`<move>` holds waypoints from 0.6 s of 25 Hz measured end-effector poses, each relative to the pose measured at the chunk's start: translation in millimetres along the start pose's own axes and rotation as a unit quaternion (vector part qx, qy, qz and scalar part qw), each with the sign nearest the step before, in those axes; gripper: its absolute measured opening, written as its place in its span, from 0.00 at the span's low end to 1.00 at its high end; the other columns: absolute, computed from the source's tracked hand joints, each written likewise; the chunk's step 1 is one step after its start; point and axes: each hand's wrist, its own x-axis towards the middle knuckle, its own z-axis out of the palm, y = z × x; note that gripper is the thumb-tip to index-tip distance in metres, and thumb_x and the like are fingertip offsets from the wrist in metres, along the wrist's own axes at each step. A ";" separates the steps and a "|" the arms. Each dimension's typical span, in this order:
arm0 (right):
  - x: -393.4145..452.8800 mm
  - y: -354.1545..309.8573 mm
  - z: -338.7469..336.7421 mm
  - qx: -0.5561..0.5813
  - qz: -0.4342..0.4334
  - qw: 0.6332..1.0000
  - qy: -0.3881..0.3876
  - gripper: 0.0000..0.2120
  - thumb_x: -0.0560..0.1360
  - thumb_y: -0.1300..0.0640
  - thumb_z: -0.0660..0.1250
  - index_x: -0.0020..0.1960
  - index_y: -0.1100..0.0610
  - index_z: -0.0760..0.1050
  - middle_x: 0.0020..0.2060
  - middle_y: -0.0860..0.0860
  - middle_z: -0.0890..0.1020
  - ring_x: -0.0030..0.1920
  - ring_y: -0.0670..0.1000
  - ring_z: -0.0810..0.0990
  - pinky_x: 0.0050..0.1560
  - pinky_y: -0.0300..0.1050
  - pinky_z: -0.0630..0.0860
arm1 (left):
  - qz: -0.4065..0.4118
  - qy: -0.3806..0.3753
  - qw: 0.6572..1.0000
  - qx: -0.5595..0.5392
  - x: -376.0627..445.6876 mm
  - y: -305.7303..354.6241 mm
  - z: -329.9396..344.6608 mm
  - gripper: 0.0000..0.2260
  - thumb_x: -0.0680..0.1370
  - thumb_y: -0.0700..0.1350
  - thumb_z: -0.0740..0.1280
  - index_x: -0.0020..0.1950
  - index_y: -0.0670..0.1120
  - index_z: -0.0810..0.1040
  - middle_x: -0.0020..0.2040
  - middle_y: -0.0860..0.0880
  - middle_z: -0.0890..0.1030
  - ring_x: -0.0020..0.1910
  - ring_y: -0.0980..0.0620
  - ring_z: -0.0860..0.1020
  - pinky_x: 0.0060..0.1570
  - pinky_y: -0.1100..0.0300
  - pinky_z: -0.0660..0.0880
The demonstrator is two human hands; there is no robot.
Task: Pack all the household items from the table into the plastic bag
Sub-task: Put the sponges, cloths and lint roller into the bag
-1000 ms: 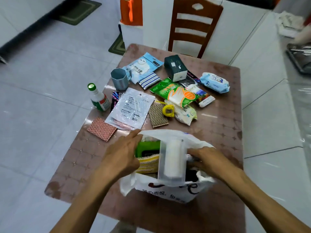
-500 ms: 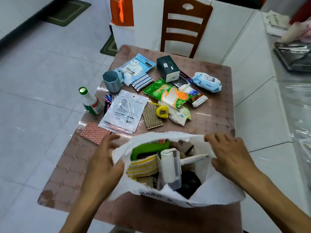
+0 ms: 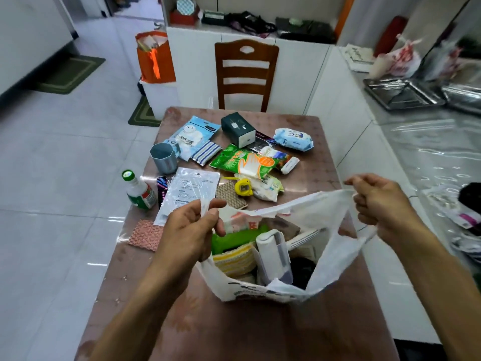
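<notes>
Both forearms enter from the bottom edge of the view, bare, angled inward and up over the near half of the table.

Left hand (image 3: 191, 230): raised, back of hand toward camera, thumb and forefinger pinched together on a strip of the plastic bag (image 3: 335, 246); other fingers curled loosely beneath.

Right hand (image 3: 382, 201): higher and further toward the right edge of the table, closed in a fist around the opposite handle, knuckles up, wrist bent slightly.

Hands well apart.
</notes>
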 end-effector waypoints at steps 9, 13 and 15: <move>-38.7 -22.9 55.7 -0.631 -0.183 0.750 0.073 0.17 0.75 0.46 0.62 0.61 0.52 0.74 0.55 0.56 0.79 0.50 0.60 0.77 0.48 0.54 0.71 | -0.008 0.017 0.990 0.140 -12.7 -20.6 -35.1 0.13 0.80 0.55 0.63 0.45 0.51 0.84 0.37 0.49 0.84 0.31 0.55 0.80 0.31 0.65 0.77; -43.9 -31.9 111.7 -0.442 -0.301 0.835 -0.130 0.16 0.74 0.47 0.68 0.59 0.52 0.78 0.58 0.52 0.81 0.57 0.57 0.77 0.56 0.56 0.74 | -0.057 0.179 0.970 0.154 6.8 -69.0 -56.1 0.07 0.79 0.49 0.66 0.44 0.51 0.82 0.38 0.51 0.84 0.37 0.55 0.81 0.34 0.61 0.76; -41.4 -22.6 135.7 -0.383 -0.293 0.846 -0.227 0.14 0.75 0.49 0.69 0.57 0.53 0.79 0.56 0.53 0.81 0.56 0.56 0.78 0.56 0.55 0.74 | -0.117 0.225 0.947 0.196 14.4 -106.3 -65.8 0.04 0.77 0.45 0.67 0.45 0.51 0.81 0.41 0.52 0.83 0.42 0.52 0.80 0.37 0.61 0.74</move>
